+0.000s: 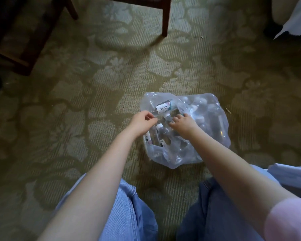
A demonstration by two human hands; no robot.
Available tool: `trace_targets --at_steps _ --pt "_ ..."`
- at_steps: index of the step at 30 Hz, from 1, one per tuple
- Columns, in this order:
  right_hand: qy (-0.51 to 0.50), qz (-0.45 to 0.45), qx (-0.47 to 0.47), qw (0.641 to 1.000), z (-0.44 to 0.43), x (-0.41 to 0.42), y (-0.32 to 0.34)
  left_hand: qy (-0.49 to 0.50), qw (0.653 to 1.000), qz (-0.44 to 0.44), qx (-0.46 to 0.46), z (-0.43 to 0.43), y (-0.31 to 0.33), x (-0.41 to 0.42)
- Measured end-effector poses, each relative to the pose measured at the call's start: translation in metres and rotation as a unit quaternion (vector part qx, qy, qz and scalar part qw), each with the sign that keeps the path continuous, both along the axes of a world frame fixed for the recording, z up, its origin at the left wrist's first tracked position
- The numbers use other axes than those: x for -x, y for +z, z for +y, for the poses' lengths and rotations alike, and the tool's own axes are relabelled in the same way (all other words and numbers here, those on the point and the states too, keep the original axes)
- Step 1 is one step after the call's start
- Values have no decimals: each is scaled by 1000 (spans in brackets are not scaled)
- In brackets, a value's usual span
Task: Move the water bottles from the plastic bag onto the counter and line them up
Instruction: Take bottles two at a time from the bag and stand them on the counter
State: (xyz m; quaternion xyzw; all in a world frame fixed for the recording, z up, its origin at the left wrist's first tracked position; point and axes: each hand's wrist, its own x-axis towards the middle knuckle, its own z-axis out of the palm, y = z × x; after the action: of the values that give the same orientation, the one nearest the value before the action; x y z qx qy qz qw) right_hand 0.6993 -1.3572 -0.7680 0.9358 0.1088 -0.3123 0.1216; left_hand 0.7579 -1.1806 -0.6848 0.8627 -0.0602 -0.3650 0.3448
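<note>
Clear plastic bag on carpet, white-capped labelled bottles jumbled inside

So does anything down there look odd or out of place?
Nothing spilled or broken. The bottles lie jumbled in a clear bag on the carpet, not upright. A few bits of debris lie beside the bag.

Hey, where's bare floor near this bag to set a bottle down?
Open carpet lies left of the plastic bag, up to the chair legs, and a strip right of it. Crowded: the bag's mouth, where the left hand, right hand and bottles meet; knees close the near side.
</note>
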Motion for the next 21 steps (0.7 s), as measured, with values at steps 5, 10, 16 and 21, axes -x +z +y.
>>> trace_targets --at_steps 5,10,16,21 --pt "-36 -43 -61 997 -4 -7 13 12 1000 -19 13 4 6 -4" --pt "-115 -144 -174 967 6 -5 51 10 999 -42 21 7 13 -13" --pt "-276 -240 -368 855 12 -5 114 -110 992 -53 43 7 29 -15" --pt "-306 -361 -520 711 32 -8 152 -77 978 -72 180 1 43 -9"
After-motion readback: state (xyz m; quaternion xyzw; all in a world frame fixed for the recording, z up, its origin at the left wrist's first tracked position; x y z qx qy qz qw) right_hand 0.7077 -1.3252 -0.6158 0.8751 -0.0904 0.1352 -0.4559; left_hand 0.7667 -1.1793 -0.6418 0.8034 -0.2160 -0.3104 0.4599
